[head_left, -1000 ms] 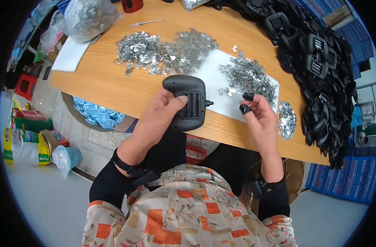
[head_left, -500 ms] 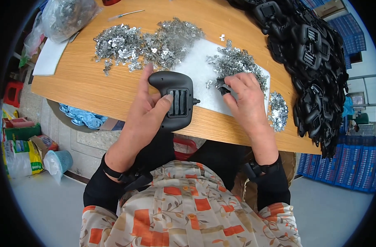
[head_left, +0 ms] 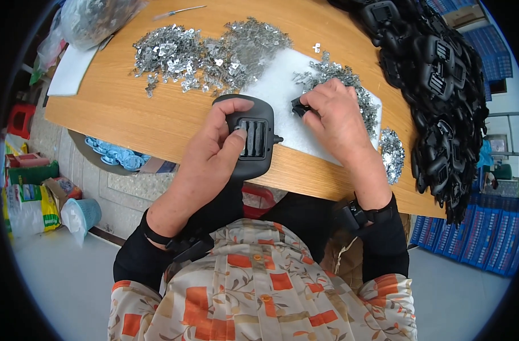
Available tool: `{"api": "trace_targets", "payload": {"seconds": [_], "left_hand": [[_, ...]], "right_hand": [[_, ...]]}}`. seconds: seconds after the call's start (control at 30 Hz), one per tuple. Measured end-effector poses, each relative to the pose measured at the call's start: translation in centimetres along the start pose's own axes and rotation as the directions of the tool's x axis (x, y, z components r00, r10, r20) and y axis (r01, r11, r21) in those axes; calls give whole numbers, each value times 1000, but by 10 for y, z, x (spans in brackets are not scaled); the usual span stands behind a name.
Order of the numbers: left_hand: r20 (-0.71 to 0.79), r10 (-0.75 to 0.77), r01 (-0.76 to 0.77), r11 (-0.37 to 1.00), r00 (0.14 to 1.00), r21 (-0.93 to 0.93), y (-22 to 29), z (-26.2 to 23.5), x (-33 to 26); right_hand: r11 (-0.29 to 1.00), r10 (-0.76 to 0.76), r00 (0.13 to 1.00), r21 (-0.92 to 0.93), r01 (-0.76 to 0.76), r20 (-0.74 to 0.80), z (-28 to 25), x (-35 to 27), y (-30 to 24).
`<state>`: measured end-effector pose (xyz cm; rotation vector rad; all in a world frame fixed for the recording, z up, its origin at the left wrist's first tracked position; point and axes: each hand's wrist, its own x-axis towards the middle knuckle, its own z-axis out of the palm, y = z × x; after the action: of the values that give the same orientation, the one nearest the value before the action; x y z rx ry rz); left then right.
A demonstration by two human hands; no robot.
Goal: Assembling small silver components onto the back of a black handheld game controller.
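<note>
My left hand (head_left: 214,149) grips a black plastic housing (head_left: 254,136) with ribbed slots, held over the near edge of the wooden table (head_left: 123,108). My right hand (head_left: 334,116) rests on a white foam sheet (head_left: 282,85), fingers curled around a small black piece (head_left: 298,105) beside a heap of small silver metal clips (head_left: 350,85). The rest of that small piece is hidden under the fingers.
A larger spread of silver clips (head_left: 208,48) lies at the table's far left. A big pile of black plastic housings (head_left: 441,79) fills the right side. A clear bag (head_left: 92,17) and white sheet (head_left: 72,68) sit far left. Blue crates (head_left: 475,238) stand on the floor.
My right hand moved from the table's front edge up onto the foam sheet by the clip heap. My left hand kept the black housing, shifting it slightly.
</note>
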<state>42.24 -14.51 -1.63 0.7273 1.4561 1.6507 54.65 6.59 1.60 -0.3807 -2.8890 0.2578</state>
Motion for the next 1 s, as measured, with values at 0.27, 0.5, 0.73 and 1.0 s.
{"api": "trace_targets", "payload": {"seconds": [0.27, 0.5, 0.73, 1.0], "left_hand": [[-10, -52, 52, 999, 999, 15, 1, -3, 2], [21, -79, 79, 997, 997, -10, 0, -6, 2], [33, -86, 89, 992, 996, -95, 2, -7, 1], [26, -39, 41, 997, 999, -59, -1, -6, 3]], "right_hand": [[999, -48, 998, 19, 47, 41, -9, 4, 3], [1000, 2, 1000, 26, -2, -1, -12, 1, 4], [787, 162, 985, 595, -164, 58, -13, -7, -17], [937, -109, 991, 325, 129, -78, 7, 5, -35]]}}
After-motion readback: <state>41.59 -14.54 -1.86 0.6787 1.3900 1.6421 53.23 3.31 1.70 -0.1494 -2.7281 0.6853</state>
